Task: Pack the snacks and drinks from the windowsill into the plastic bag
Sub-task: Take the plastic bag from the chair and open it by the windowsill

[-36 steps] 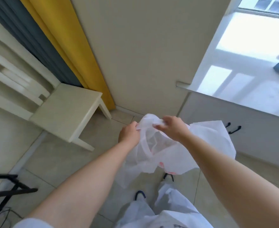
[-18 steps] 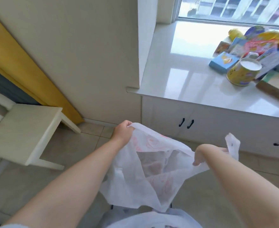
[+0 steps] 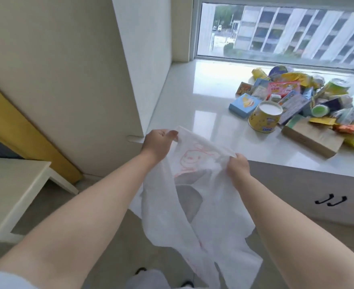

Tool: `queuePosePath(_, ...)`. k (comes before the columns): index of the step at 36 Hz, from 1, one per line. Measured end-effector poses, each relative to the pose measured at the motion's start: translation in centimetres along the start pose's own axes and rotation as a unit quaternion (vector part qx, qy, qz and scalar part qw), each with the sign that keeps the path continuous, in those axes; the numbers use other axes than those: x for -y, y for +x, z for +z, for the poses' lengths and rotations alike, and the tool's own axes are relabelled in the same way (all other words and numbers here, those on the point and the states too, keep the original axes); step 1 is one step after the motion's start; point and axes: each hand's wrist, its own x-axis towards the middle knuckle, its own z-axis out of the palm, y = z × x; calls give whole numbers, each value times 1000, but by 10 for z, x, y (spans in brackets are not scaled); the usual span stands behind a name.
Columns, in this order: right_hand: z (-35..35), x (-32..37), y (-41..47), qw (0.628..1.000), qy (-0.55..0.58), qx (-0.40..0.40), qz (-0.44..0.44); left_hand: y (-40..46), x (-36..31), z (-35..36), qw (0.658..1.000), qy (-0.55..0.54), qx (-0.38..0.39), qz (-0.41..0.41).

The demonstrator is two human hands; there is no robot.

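I've got the plastic bag (image 3: 195,205) up in front of me, both hands on its top edge. Left hand (image 3: 158,144): grip closed on the bag's left corner, thumb and fingers pinching the rim, corner poking up past the fingertips. Right hand (image 3: 237,166): grip curled tight on the rim's right side, fabric bunched under the fingers. Rim stretched between the two, sloping down from left to right. Bag is white, semi-see-through, w/ a red cartoon print near the top; the rest hangs loose and crumpled below my forearms, above the floor (image 3: 101,243).

Bag sits just in front of the windowsill (image 3: 192,97), its left corner overlapping the sill's near edge in view. Can't tell if it touches the sill.

Snacks and drinks (image 3: 301,105) are piled on the sill's right half, well apart from the bag: yellow cup (image 3: 264,118) w/ white lid lying tilted at the pile's near-left, blue box (image 3: 245,105) just beside it on the left, brown carton (image 3: 312,138) flat at the near edge, pink box (image 3: 284,89) further back, green-topped can (image 3: 339,86) at the far right; foil packets mixed in.

White cabinet (image 3: 297,190) w/ black handles under the sill. Pale chair (image 3: 15,188) at lower left, yellow curtain (image 3: 21,130) behind it.
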Motion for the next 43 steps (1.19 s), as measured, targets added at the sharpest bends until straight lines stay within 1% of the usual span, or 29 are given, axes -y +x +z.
queuePosePath(2,-18,32,0,998,55,-2,-23,8,-21,-1,999,5,-33,23)
queuePosePath(4,-34,61,4,996,74,-8,-59,18,-39,0,997,-10,-67,41)
queuePosePath(8,-62,106,17,985,99,-64,-126,37,-77,8,990,-25,-105,93)
queuePosePath(11,-82,132,29,977,95,-102,-161,52,-102,10,981,-32,-121,149)
queuePosePath(15,-99,150,47,971,53,-119,-201,82,-116,16,976,-48,-130,169)
queuePosePath(20,-99,152,93,978,-19,-120,-167,132,-112,34,985,22,-80,151)
queuePosePath(26,-94,142,149,983,-109,-99,-113,197,-95,52,981,128,-2,148)
queuePosePath(29,-89,136,174,977,-173,-79,-92,229,-88,64,980,158,36,114)
queuePosePath(31,-86,134,190,972,-206,-83,-71,246,-87,73,981,166,57,86)
queuePosePath(33,-85,134,207,971,-214,-93,-57,262,-90,82,981,171,53,69)
queuePosePath(36,-89,141,236,972,-206,-96,-56,289,-99,95,982,175,19,65)
queuePosePath(39,-98,158,264,975,-175,-104,-83,321,-118,107,982,169,-21,82)
queuePosePath(43,-117,184,301,969,-152,-132,-144,357,-147,124,980,151,-76,105)
